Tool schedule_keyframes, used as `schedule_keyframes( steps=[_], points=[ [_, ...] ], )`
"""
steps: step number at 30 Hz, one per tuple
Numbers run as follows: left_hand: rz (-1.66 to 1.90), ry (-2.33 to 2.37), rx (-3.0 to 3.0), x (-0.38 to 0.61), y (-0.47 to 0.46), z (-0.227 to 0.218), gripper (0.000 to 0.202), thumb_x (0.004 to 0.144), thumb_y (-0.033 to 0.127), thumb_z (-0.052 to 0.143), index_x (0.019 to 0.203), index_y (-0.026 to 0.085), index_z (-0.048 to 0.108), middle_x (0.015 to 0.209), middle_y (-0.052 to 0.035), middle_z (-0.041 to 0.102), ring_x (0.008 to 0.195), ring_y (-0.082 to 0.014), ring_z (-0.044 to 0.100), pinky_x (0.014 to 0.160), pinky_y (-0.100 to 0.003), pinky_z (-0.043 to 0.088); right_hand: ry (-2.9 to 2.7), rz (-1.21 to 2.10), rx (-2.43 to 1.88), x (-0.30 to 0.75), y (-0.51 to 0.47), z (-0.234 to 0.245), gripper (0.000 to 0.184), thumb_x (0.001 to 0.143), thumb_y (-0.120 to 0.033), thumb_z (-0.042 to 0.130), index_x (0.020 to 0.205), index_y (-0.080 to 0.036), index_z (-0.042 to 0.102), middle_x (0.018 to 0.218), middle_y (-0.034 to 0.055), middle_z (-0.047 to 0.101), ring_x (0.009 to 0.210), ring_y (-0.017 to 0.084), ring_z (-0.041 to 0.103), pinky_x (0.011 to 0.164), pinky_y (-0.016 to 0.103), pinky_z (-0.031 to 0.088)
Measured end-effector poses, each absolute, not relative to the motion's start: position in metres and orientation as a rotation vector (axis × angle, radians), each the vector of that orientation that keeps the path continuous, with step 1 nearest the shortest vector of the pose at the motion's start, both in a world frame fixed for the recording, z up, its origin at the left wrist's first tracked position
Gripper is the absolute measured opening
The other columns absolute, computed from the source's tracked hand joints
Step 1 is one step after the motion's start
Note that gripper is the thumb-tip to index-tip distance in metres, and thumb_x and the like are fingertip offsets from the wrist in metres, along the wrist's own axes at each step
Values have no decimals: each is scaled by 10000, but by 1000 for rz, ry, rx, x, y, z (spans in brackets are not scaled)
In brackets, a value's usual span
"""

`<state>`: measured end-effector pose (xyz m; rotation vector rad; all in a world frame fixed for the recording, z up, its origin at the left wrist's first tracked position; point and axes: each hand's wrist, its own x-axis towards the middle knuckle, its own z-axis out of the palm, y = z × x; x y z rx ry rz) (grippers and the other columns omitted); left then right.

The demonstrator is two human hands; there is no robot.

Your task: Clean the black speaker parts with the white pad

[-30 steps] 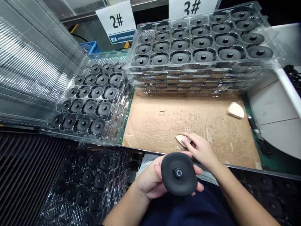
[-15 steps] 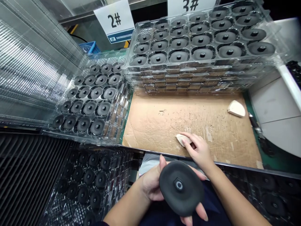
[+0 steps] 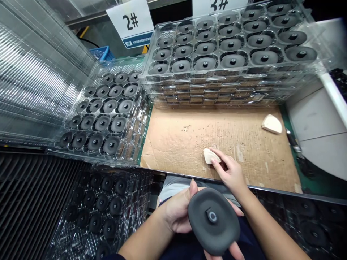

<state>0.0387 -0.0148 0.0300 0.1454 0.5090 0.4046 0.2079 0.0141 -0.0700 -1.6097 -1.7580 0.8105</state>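
Note:
My left hand [image 3: 179, 213] cradles a dark grey oval disc [image 3: 214, 221] with a small round hub in its middle, held over my lap below the cardboard's near edge. My right hand [image 3: 230, 171] rests on the brown cardboard sheet [image 3: 189, 141], its fingers pinched on a small cream wedge-shaped sponge [image 3: 210, 156]. The two hands are close together, the right just beyond the disc.
A second cream sponge [image 3: 271, 124] lies at the cardboard's right. Stacked clear trays [image 3: 230, 86] of grey discs stand behind, more trays [image 3: 103, 115] at the left, dark trays [image 3: 100, 213] low left. Signs "2#" [image 3: 130, 22] and "3#" hang at the back.
The left hand has lowered the disc and tilted it toward the right. The right hand stays on the cream sponge, which has shifted slightly on the cardboard.

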Motion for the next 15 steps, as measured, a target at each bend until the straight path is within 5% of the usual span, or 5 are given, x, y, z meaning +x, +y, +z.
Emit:
schedule_keyframes(
  steps=[6, 15],
  points=[
    [179, 319, 81, 34, -13, 24, 775, 613, 777, 525, 1047, 143, 629, 635, -67, 694, 460, -178, 642, 424, -245, 461, -1763, 800, -1620, 208, 15, -70, 398, 889, -388, 461, 1200, -193, 614, 706, 42, 636, 584, 172, 527, 596, 315, 453],
    [147, 358, 34, 33, -11, 26, 767, 590, 773, 554, 998, 132, 657, 653, -88, 706, 456, -170, 649, 387, -228, 458, -1761, 786, -1613, 208, 15, -70, 408, 886, -411, 468, 1197, -196, 622, 634, 24, 591, 564, 175, 507, 582, 312, 443]
  ],
)
